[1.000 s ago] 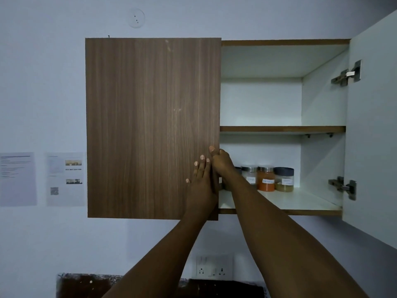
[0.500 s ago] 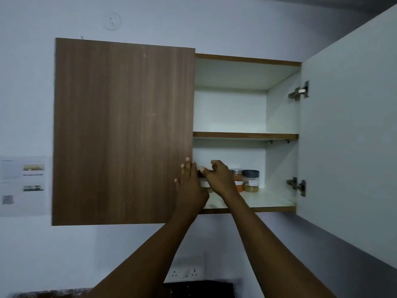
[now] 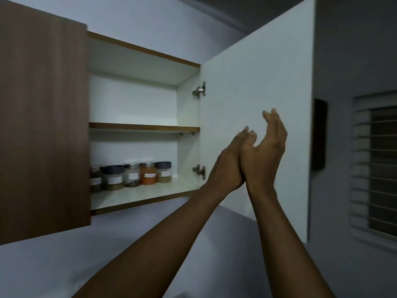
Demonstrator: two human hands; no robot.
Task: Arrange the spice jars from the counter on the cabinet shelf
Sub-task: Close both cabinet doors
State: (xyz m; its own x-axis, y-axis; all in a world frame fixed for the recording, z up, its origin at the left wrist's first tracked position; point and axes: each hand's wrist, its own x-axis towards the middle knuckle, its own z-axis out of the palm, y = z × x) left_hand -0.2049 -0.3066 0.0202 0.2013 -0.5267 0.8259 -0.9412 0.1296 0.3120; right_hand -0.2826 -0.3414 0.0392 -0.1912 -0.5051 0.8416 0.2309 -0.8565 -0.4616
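Observation:
Several labelled spice jars stand in a row on the cabinet's lower shelf [image 3: 137, 195]: a dark-lidded jar [image 3: 113, 177], a silver-lidded jar [image 3: 132, 175], an orange-filled jar [image 3: 148, 173], another dark-lidded jar [image 3: 164, 172], and one jar [image 3: 95, 179] half hidden by the closed left door. My left hand [image 3: 227, 166] and my right hand [image 3: 265, 147] are raised side by side in front of the open white right door [image 3: 257, 87], fingers loosely apart. Neither hand holds anything. Both hands are well to the right of the jars.
The brown left door [image 3: 43, 125] is closed and covers the left half of the cabinet. The upper shelf [image 3: 141, 126] carries nothing visible. A louvred window [image 3: 376, 168] is at the far right, and a dark object [image 3: 320, 134] hangs on the wall behind the open door.
Both hands left the edge of the left door and the jars and moved right to the open right door. The camera has turned to the right.

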